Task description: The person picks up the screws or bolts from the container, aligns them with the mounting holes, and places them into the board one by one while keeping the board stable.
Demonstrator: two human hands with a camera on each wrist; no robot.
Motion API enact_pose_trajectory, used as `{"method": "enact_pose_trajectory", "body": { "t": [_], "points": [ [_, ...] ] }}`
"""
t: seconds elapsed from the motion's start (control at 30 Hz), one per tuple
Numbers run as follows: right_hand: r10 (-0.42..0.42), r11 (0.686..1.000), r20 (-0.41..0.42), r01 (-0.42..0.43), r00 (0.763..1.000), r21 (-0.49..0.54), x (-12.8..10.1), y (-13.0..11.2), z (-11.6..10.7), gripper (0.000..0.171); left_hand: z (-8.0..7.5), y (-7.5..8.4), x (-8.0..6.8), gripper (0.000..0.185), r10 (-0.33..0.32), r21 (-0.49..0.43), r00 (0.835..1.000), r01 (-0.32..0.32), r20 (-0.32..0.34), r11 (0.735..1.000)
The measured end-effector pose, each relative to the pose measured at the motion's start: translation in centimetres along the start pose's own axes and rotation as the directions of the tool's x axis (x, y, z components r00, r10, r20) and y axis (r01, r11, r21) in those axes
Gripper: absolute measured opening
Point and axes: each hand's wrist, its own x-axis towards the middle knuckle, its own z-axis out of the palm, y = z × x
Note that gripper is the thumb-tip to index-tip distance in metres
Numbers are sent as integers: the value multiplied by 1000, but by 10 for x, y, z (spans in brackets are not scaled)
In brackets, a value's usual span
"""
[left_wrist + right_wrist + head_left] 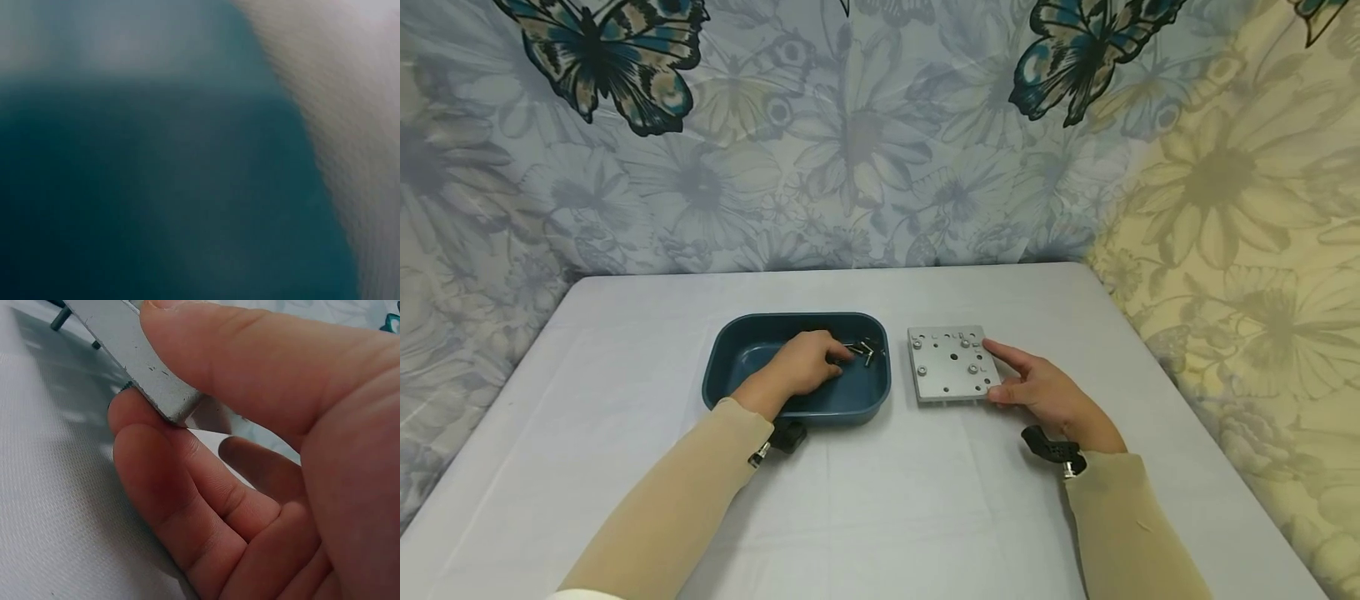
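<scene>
The head camera looks forward and down from the near side of the blue tray (861, 390), far enough back to include both hands. I see the left wrist camera (788, 436) at the tray's near rim, so close its view is mostly blurred teal. Right of the tray, the right wrist camera (1048, 446) peers up close along the right hand (1052, 392) at the metal plate (150, 369); the head view shares both.

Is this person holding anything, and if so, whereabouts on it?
The right grip holds the metal plate by its right edge. The left grip is in the blue tray beside small metal parts; whether it pinches one cannot be told.
</scene>
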Motion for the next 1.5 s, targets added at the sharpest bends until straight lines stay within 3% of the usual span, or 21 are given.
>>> {"method": "enact_pose_trajectory", "body": {
  "t": [0.17, 0.5, 0.8, 1.13, 1.5],
  "points": [
    [13, 1000, 3, -13, 1000, 25, 0, -1, 1, 95, 0, 1, -2, 27, 58, 25, 998, -59, 33, 998],
    [0, 1000, 6, 0, 1000, 23, -4, -2, 1, 95, 0, 3, 0, 22, 130, 51, 991, -131, 32, 990],
    [-4, 1000, 4, 4, 1000, 11, -1, 0, 0, 95, 5, 2, 2, 28, 230, 90, 967, -240, 112, 967],
    [-4, 1000, 8, 4, 1000, 29, -2, 0, -1, 95, 4, 5, 4, 17, 253, 113, 961, -265, 116, 957],
    [-28, 999, 7, 27, 1000, 18, 1, -2, 1, 92, 4, 1, 3, 15, 247, 94, 964, -256, 95, 962]
  ]
}}
